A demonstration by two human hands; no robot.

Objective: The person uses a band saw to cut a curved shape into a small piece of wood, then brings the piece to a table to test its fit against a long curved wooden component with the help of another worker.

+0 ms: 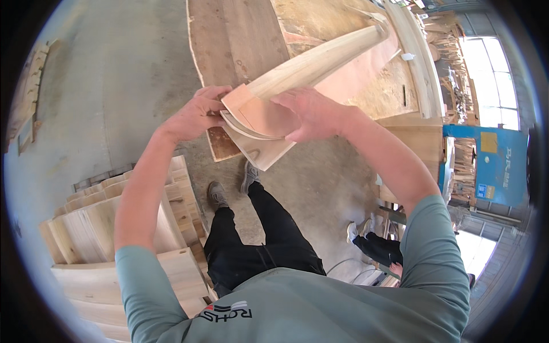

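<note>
L hand (197, 113) had fingers partly closed, gripping the L edge of a pinkish sheet (250, 107) w/ a curved edge. R hand (315, 115), digits apart, touched its R side; couldn't tell if it gripped. Sheet was at near end of long wood panel (314, 64).
</note>
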